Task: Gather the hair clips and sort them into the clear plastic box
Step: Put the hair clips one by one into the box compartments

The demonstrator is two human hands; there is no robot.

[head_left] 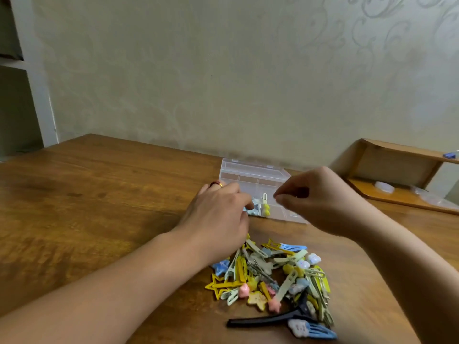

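The clear plastic box [250, 173] lies open at the table's far edge, against the wall. Its near-left compartment holds a yellow clip [266, 210] and a white clip [264, 197]. My left hand [218, 212], with a ring on one finger, reaches into that compartment, and its fingertips pinch a light blue hair clip [255, 206]; the thumb is hidden. My right hand [315, 199] hovers over the box's right side with thumb and forefinger pressed together, and nothing shows between them. A pile of hair clips [273, 276] lies on the table in front of the box.
A long black clip [268, 319] and a blue-and-white one [313, 330] lie at the pile's near edge. A wooden shelf unit [397, 170] stands at the right with small items on it. The wooden table [99, 194] stretches to the left.
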